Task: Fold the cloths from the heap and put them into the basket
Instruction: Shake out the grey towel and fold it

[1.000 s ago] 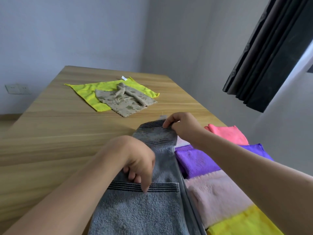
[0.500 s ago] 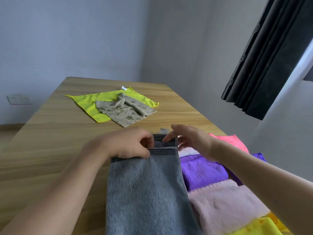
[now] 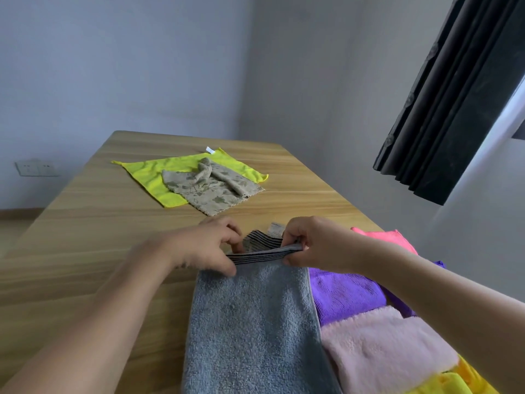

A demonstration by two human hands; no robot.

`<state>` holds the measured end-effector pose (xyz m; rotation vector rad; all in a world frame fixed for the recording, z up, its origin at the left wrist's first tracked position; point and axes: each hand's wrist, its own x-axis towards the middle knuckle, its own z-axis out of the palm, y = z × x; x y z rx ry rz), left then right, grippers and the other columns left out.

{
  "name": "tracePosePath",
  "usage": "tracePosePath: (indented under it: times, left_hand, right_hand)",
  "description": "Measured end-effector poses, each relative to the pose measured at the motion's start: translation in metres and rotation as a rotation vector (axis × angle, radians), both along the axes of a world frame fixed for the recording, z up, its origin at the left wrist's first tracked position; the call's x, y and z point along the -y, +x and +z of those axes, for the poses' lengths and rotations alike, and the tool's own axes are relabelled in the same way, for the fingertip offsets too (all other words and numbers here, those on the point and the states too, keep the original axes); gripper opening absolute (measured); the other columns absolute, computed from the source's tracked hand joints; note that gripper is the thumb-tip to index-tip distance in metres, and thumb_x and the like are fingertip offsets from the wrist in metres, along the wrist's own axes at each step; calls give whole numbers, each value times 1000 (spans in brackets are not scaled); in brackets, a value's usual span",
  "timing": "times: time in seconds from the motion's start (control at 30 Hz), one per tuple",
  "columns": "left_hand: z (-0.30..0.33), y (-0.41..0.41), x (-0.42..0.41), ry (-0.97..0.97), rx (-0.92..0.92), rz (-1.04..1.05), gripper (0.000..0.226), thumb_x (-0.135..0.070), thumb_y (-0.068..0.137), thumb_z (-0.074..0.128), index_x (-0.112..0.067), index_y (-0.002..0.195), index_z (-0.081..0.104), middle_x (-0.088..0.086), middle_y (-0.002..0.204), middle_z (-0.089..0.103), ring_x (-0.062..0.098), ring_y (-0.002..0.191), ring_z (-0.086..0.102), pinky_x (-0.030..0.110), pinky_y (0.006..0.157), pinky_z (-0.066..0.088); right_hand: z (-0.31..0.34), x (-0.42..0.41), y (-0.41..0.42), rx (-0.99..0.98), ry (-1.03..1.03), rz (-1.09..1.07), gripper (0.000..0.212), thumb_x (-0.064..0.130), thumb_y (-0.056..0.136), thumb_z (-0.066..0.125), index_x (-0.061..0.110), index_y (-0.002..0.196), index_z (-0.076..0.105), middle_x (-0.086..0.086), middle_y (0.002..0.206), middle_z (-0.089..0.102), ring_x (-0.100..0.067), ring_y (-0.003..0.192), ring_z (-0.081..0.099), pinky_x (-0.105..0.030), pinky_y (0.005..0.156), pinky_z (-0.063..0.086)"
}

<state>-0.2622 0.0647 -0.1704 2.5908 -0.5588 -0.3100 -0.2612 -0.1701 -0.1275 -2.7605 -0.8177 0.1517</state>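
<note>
Grey towel [image 3: 252,322] flat on table [image 3: 85,251], striped end pinched by left hand [image 3: 204,248] and right hand [image 3: 315,245]. Mid-fold, apparently; next, squaring edges and pressing flat. Folded cloths [image 3: 369,336] alongside right. Yellow and beige cloths [image 3: 199,180] waiting beyond. No basket in view.

Wooden table [image 3: 85,245] with pale, streaked grain, set in a corner of plain grey-blue walls [image 3: 113,66] — a strip of floor and skirting visible at far left. White wall socket plate [image 3: 35,167] low on the left wall. Dark pleated curtain [image 3: 454,95] at upper right, daylight along its right edge — window itself barely in view.
</note>
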Motion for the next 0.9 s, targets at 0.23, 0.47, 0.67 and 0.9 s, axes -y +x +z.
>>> tracePosePath:
  times: [0.23, 0.47, 0.67, 0.9]
  left_hand:
    - [-3, 1, -2, -494, 215, 90, 26, -44, 55, 59, -25, 71, 54, -23, 127, 41, 1, 124, 39, 29, 106, 32]
    - [68, -31, -1, -640, 289, -66, 24, -15, 67, 58, -38, 71, 57, -23, 144, 40, -10, 131, 34, 13, 104, 27]
    - [142, -65, 14, -436, 202, -177, 24, -6, 65, 50, -26, 77, 58, -17, 91, 57, -1, 90, 49, 19, 83, 37]
    - [191, -121, 22, -301, 260, -10, 14, -26, 75, 53, -13, 68, 53, 3, 73, 45, 13, 70, 43, 32, 68, 31]
  right_hand:
    - [41, -5, -7, 58, 52, 53, 9, 26, 81, 73, 27, 87, 67, 11, 69, 54, -6, 64, 48, -17, 60, 40]
    - [117, -4, -39, 142, 51, 180, 10, 23, 82, 73, 25, 89, 66, 7, 82, 65, -9, 77, 57, -25, 74, 45]
    - [163, 1, -76, 257, 117, 228, 24, 9, 80, 69, 27, 89, 58, 15, 77, 58, 0, 69, 50, -11, 65, 40]
    - [190, 28, -113, 452, 191, 144, 17, 14, 81, 65, 27, 87, 57, 11, 79, 61, -8, 71, 53, -13, 64, 41]
